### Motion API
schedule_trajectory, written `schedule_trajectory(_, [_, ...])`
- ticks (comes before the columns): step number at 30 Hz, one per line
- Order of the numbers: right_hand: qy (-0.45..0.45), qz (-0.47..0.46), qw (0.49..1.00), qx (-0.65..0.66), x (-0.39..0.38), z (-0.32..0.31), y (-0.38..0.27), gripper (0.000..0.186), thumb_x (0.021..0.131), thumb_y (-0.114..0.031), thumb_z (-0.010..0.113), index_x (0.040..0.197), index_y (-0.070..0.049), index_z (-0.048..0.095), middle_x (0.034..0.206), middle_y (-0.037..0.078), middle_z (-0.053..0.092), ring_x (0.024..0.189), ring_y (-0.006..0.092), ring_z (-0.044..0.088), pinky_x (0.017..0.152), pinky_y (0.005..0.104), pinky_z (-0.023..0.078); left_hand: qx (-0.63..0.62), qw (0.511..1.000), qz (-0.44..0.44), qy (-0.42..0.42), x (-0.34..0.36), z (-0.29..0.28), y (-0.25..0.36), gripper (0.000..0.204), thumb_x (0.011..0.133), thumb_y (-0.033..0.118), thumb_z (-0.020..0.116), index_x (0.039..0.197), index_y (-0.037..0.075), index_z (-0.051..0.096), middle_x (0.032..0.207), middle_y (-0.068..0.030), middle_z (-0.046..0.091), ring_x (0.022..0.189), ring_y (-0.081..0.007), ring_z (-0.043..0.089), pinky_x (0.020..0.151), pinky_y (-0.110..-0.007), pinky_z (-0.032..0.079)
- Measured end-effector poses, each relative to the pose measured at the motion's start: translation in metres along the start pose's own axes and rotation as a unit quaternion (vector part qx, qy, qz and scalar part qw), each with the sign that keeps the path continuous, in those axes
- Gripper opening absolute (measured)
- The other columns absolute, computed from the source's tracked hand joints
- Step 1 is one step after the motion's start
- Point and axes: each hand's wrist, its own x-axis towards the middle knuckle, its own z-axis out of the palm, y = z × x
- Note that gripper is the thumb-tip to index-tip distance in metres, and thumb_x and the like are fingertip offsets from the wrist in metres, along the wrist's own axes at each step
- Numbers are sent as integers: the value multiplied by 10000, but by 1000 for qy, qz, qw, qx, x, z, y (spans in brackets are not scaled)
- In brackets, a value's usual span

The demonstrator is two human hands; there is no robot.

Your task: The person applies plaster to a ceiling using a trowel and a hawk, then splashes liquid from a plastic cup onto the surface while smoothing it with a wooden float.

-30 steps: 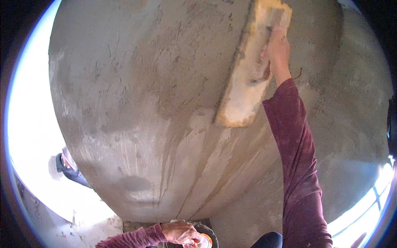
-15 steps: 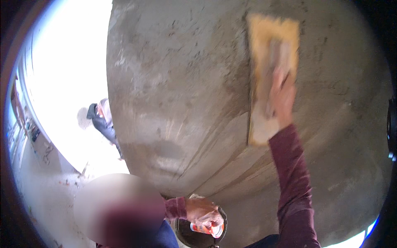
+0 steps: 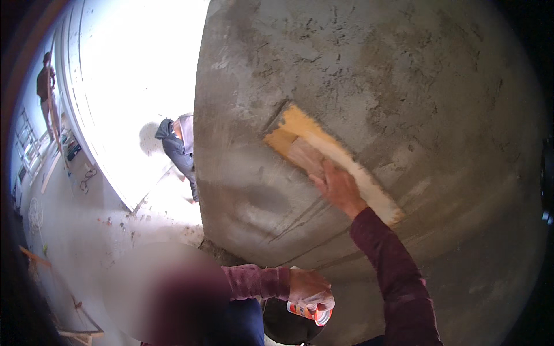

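Observation:
A rectangular float (image 3: 369, 181), yellowish with a worn, pale face, lies slanted against the grey plastered wall (image 3: 277, 63). Its handle is in my right hand (image 3: 341, 187), whose fingers wrap round it. Low down, my left hand (image 3: 311, 288) grips a red-orange and white can (image 3: 309, 312) from above, tilted with its round end toward the lower right. Beneath the can is a dark bucket (image 3: 274, 326), partly covered by my hand and the can. The wall's surface is rough and pitted higher up, with streaks fanning out below the float.
Past the wall's left edge, a person (image 3: 180, 147) in dark clothes bends over, partly hidden by it. Another person (image 3: 45, 86) stands at the far left. Debris (image 3: 121, 225) dots the pale floor, and wooden pieces (image 3: 81, 331) lie at the lower left. A blurred patch hides part of the lower left.
The float has swung from upright to slanted and moved down and left along the wall with my right hand. My view has shifted; the left hand still holds the can over the bucket.

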Motion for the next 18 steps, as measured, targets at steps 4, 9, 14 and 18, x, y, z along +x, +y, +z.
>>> schedule_trajectory(4, [261, -41, 961, -81, 29, -102, -14, 576, 934, -370, 503, 1287, 77, 420, 880, 281, 626, 772, 394, 639, 652, 429, 504, -43, 999, -11, -8, 0, -2, -5, 107, 813, 192, 571, 859, 98, 594, 714, -124, 631, 699, -314, 640, 604, -434, 482])
schedule_trajectory(9, [384, 4, 923, 17, 77, -182, -20, 455, 923, -404, 523, 931, 51, 515, 730, 300, 583, 656, 435, 609, 552, 462, 466, -1, 992, -53, 112, -18, -24, -10, 92, 826, 208, 577, 855, 121, 573, 709, -105, 628, 670, -306, 639, 568, -417, 479])
schedule_trajectory(14, [226, 12, 972, 69, -9, -84, 4, 398, 918, -357, 535, 1050, 18, 532, 737, 248, 616, 634, 383, 630, 554, 431, 491, 84, 956, -231, 158, -95, -13, -8, 197, 821, 266, 603, 804, 107, 488, 711, -80, 604, 729, -279, 640, 559, -401, 467])
schedule_trajectory(18, [278, 77, 931, 225, -109, -34, 16, 380, 933, -331, 526, 1041, 33, 495, 621, 143, 551, 491, 227, 568, 478, 379, 443, 187, 934, -272, 136, -166, 10, -23, 171, 865, 232, 513, 969, 179, 638, 760, -46, 660, 666, -243, 653, 604, -357, 505])
